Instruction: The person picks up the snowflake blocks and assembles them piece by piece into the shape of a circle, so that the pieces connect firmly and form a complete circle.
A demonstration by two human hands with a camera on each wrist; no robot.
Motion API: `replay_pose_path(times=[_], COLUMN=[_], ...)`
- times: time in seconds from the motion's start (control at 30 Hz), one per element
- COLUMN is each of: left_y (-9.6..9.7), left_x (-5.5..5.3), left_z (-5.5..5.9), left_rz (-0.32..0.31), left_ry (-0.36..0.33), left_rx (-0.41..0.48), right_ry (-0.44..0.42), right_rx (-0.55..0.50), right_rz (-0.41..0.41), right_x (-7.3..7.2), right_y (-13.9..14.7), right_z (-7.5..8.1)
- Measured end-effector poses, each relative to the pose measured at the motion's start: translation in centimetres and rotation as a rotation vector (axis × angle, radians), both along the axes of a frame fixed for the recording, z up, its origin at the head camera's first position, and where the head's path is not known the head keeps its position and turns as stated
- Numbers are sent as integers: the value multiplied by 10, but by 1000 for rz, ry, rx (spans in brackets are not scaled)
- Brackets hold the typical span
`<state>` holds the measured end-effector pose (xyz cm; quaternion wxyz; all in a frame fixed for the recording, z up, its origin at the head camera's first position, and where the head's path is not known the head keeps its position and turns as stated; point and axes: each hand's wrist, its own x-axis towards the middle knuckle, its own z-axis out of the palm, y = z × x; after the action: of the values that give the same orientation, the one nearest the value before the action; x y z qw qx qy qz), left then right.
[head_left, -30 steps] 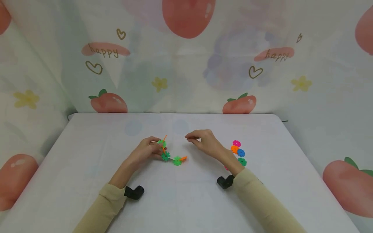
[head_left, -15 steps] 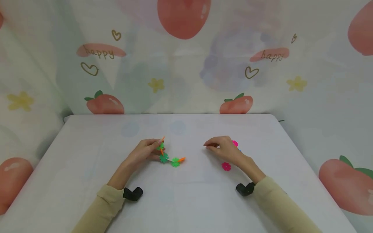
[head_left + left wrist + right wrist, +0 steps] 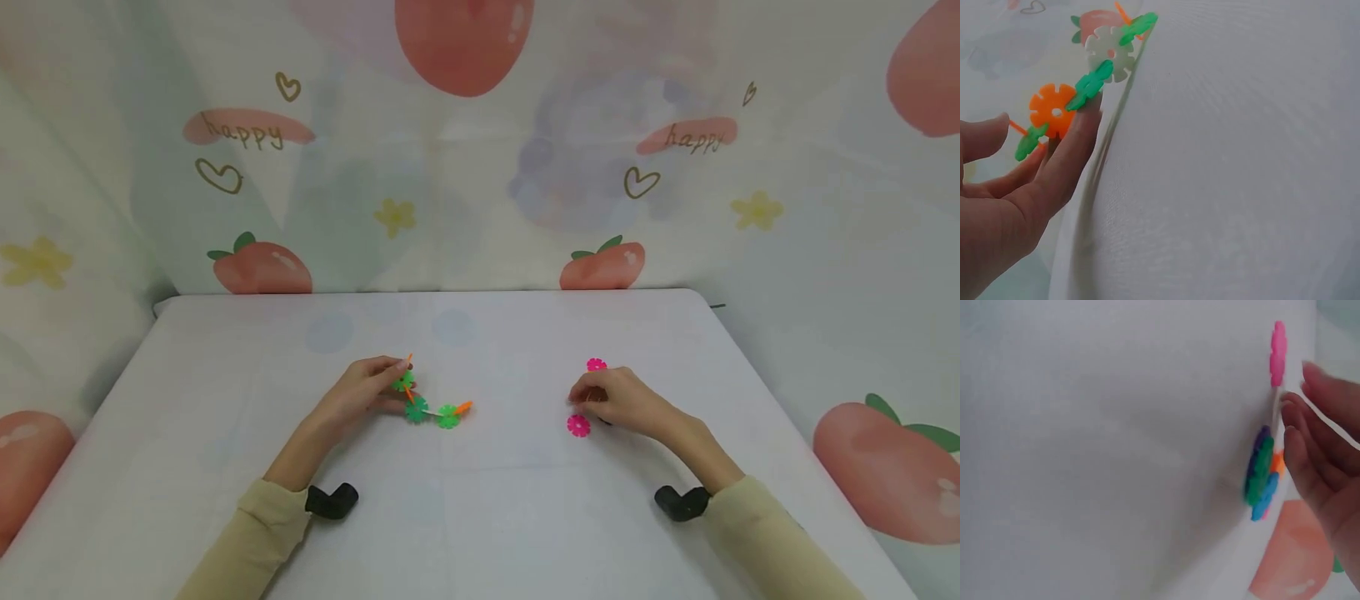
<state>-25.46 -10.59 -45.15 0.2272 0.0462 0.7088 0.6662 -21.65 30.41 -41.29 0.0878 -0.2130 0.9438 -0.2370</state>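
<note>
In the head view, the left hand (image 3: 366, 386), left of centre, pinches one end of a flower-piece chain (image 3: 417, 409); the right hand (image 3: 624, 400), right of centre, bends low over the table (image 3: 487, 517), between two pink discs (image 3: 578, 426). In the left wrist view, the chain slants from the fingers toward the upper centre. In the right wrist view, fingertips at right sit near a pale disc (image 3: 1276, 407) and a coloured cluster (image 3: 1262, 475); I cannot tell whether they hold anything.

Left fingers (image 3: 1067, 156) gripping, right fingers (image 3: 1305, 461) loosely bent.

Beige sleeves (image 3: 247, 533), black wrist cameras (image 3: 333, 502)
</note>
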Motion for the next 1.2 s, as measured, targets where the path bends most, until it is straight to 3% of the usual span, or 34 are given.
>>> replay_pose_path(times=[0.3,0.7,1.0,1.2], left_y=[-1,-2,-1,-1], left_x=[0,2,1,2], left_z=[-1,-2,-3,-4], left_rz=[1,7,14,-3], left_ry=[-8,9,10,12], left_rx=[26,50,65,68], right_ry=[-150,-27,78,80], right_rx=[78,-66,-175,-217], right_rz=[3,32,46,30], right_x=[6,-1,-24,-36], right_y=[-7,-30,-76,-104], right_z=[7,-4,-3,-3])
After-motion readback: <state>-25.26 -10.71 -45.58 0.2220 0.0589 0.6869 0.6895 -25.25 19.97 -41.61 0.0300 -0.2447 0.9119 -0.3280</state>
